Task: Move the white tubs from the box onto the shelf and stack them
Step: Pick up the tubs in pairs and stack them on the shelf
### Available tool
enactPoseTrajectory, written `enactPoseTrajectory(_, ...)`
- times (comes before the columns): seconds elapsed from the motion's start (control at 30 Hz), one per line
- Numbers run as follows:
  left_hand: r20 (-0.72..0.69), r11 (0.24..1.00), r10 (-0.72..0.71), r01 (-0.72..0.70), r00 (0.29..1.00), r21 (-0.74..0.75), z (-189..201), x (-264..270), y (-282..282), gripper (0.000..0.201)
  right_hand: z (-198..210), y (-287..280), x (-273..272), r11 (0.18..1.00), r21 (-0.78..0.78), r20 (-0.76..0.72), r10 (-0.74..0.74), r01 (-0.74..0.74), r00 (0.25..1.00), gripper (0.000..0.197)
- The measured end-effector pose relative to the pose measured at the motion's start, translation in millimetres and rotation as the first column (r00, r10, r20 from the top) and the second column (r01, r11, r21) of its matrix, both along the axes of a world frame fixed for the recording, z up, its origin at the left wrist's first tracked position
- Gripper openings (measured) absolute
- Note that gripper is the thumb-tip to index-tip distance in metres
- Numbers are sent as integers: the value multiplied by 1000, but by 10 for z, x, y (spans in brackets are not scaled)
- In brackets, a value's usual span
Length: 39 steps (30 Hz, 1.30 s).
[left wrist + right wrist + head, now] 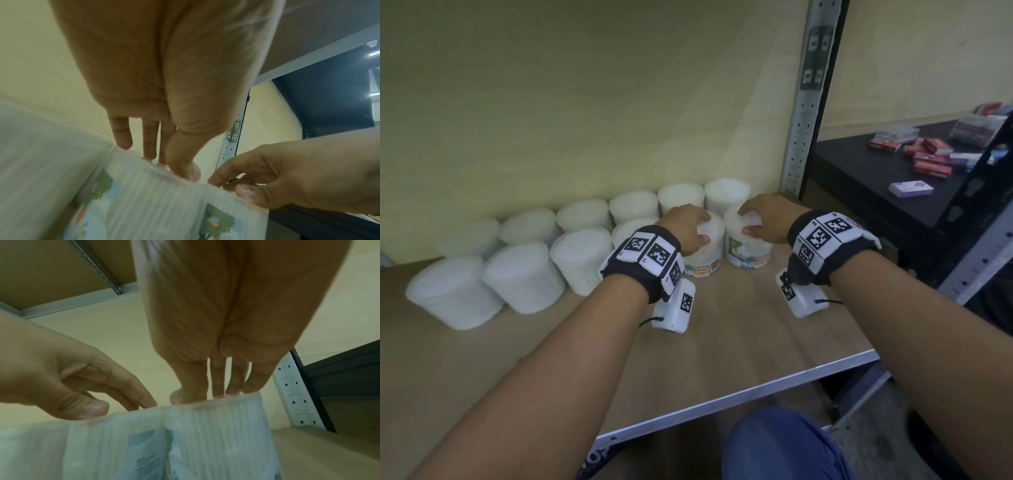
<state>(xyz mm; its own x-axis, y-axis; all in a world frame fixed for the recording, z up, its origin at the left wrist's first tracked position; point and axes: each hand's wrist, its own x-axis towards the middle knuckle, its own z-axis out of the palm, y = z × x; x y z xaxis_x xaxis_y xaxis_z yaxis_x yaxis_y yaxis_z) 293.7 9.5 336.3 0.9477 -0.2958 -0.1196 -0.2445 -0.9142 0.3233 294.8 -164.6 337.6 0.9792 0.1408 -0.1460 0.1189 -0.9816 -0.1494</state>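
Left hand [686,229] and right hand [766,219] each clamp a cotton-bud tub by its lid: left tub [705,253] and right tub [748,246], touching, near the steel upright [803,120]. Probably light, stiff, slick plastic; lid-rim grip suits.

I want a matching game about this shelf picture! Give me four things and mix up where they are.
Things:
1. left hand
2. right hand
3. small red cardboard boxes
4. blue trouser knee

Places:
A. on the dark table past the metal upright
B. below the front edge of the wooden shelf
C. on the lid of the white plastic tub with the "COTTON BUDS" label
D. on the lid of the white plastic tub nearest the metal shelf upright

Pairs: 1-C, 2-D, 3-A, 4-B
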Motion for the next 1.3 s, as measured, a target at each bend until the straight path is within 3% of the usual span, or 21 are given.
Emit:
enactPoseTrajectory(0.1, -9, 1000, -7, 7, 1000, -10, 0, -115, -6, 53, -1, -39, -136, 999, -38, 38, 15, -13, 999, 51)
enactPoseTrajectory(0.3, -14, 999, -39, 39, 999, -11, -1, -460, -58, 53, 27, -138, -560, 998, 67, -13, 9, -8, 1000, 51)
enactPoseTrajectory(0.7, 13, 993, -116, 117, 993, -24, -22, -1205, -187, 54, -6, -370, -1342, 993, 121, -9, -3, 4, 1000, 49)
enactPoseTrajectory(1.07, 21, 990, -140, 140, 990, 16, -2, -1444, -234, 54, 0, -444, -1521, 992, 125, -9, 9, -8, 1000, 49)
enactPoseTrajectory(1.3, 52, 980, -97, 105, 994, -171, 53, -1403, -151, 53, 172, -379, -1531, 982, 186, 82, 1, -17, 997, 44)
